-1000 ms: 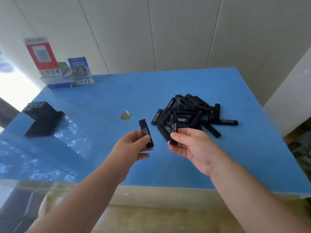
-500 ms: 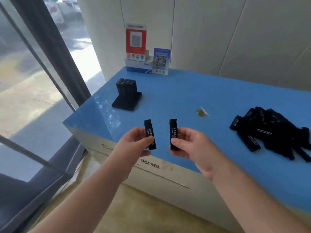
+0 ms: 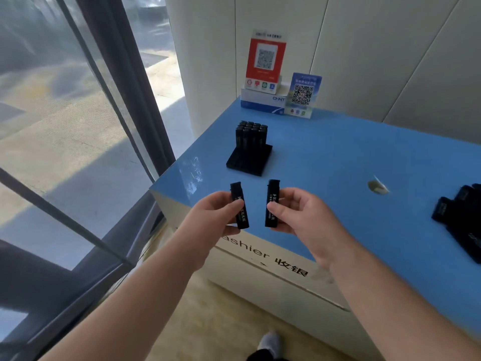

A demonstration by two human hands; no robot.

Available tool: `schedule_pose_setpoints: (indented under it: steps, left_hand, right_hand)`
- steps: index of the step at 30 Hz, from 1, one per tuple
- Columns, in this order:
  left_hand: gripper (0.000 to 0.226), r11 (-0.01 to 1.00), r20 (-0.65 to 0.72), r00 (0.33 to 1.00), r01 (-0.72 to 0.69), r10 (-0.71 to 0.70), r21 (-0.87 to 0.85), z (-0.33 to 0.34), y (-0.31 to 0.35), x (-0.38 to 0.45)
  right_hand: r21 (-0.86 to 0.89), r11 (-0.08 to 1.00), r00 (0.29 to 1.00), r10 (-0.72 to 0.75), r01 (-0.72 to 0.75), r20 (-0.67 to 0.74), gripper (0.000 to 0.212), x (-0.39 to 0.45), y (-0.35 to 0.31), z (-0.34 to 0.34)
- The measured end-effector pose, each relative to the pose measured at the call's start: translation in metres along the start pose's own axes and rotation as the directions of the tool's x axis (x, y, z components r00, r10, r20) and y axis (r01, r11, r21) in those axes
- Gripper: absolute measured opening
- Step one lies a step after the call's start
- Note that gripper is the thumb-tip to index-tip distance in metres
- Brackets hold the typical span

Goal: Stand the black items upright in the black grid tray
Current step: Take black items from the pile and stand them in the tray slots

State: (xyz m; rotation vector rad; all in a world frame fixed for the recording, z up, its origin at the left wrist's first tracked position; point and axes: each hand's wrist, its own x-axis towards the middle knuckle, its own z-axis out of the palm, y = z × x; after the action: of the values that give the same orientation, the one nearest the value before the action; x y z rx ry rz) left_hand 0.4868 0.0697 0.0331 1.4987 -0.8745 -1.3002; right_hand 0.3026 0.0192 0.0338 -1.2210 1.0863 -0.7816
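Change: since the earlier pictures the view has turned left, so the grid tray now lies straight beyond the hands and the loose pile sits at the right edge; both hands carry the same two items as before.
Grid tray (image 3: 235, 162): black, on the blue counter (image 3: 338, 157) near its far left corner; the near part of the grid shows bare.
Items in tray (image 3: 250, 135): a block of black items stands upright in the far part of the tray, close together.
Left hand (image 3: 208, 220): thumb and curled fingers pinch one black item (image 3: 239, 205) at its middle, held almost upright, top leaning slightly left.
Right hand (image 3: 299, 214): thumb and curled fingers pinch a second black item (image 3: 272, 203), also upright, just beside the first but apart from it.
Both held items: above the near left corner of the counter, in front of the tray, not touching it.
Loose pile (image 3: 460, 220): black items lying flat at the right, well apart from the tray.
Other things: red QR sign (image 3: 265, 62), blue QR card (image 3: 302, 95) and white box (image 3: 260, 100) at the far wall; a small torn spot (image 3: 376, 186) in the counter surface; window (image 3: 65, 126) at the left.
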Motion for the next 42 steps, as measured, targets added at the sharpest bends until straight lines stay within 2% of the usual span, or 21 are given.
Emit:
schedule_pose_setpoints:
  steps: [9,14,17,22,25,28,32,39,42]
  left_hand:
    - [0.015,0.999,-0.018,0.999,0.037,-0.038,-0.012,-0.03,0.031,0.073]
    - [0.014,1.0,-0.062,0.998,-0.002,0.004,0.03,-0.041,0.042,0.114]
    - [0.013,0.992,-0.063,0.998,-0.017,0.025,0.124,-0.045,0.047,0.142]
    - [0.005,0.957,0.045,0.999,-0.034,0.022,0.288,-0.05,0.068,0.189]
    - [0.006,0.89,0.114,0.983,-0.176,0.141,0.421,-0.049,0.082,0.215]
    - [0.016,0.823,0.208,0.935,-0.352,0.287,0.446,-0.048,0.091,0.236]
    - [0.016,0.711,0.344,0.838,-0.543,0.423,0.448,-0.044,0.094,0.267]
    - [0.019,0.466,0.554,0.659,-0.752,0.508,0.467,-0.038,0.079,0.304]
    - [0.017,0.271,0.647,0.549,-0.832,0.529,0.484,-0.035,0.073,0.309]
  right_hand:
    - [-0.025,1.0,1.0,0.001,-0.001,0.023,0.015,0.096,-0.013,0.014]
    - [-0.011,0.999,0.999,-0.037,0.037,-0.008,0.008,0.136,-0.026,0.02]
    - [-0.039,0.999,0.999,-0.03,0.028,-0.045,0.007,0.156,-0.025,0.019]
    - [-0.109,0.994,0.977,-0.051,0.029,-0.208,0.005,0.187,-0.022,0.018]
    - [-0.111,0.994,0.956,-0.05,0.018,-0.29,0.007,0.201,-0.022,0.018]
    - [-0.123,0.992,0.933,-0.07,0.028,-0.353,0.007,0.212,-0.025,0.017]
    - [-0.134,0.99,0.898,-0.105,0.052,-0.426,0.009,0.223,-0.023,0.019]
    - [-0.146,0.989,0.858,-0.085,0.011,-0.507,0.015,0.222,-0.011,0.018]
    - [-0.166,0.986,0.845,-0.094,0.006,-0.526,0.018,0.223,-0.006,0.017]
